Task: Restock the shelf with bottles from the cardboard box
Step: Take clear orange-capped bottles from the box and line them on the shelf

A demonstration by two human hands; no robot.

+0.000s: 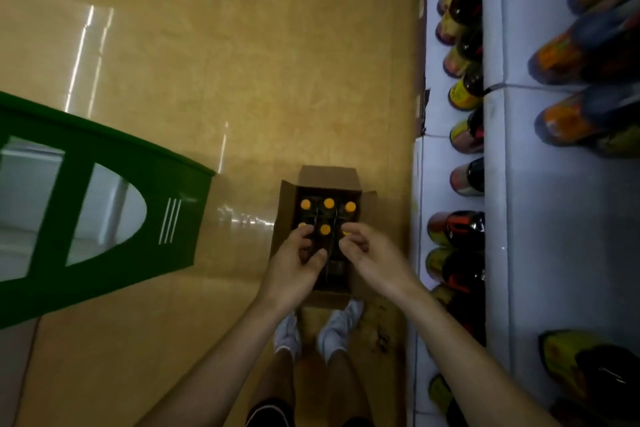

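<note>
Green cabinet [104, 204]: stands on the floor [277, 80] at the left, well apart from the hands.

Cardboard box [328, 177]: open, on the floor at centre, just beyond 2 white shoes [341, 326]. It holds bottles with orange caps; 4 caps [329, 203] are uncovered.

Left hand [294, 270]: above the box's near-left part, fingers curled round the left bottle [302, 225].

Right hand [369, 255]: above the near-right part, fingers curled round the right bottle [347, 234].

Shelf [495, 236]: runs along the right, near the box, carrying dark shelf bottles [464, 229].
</note>
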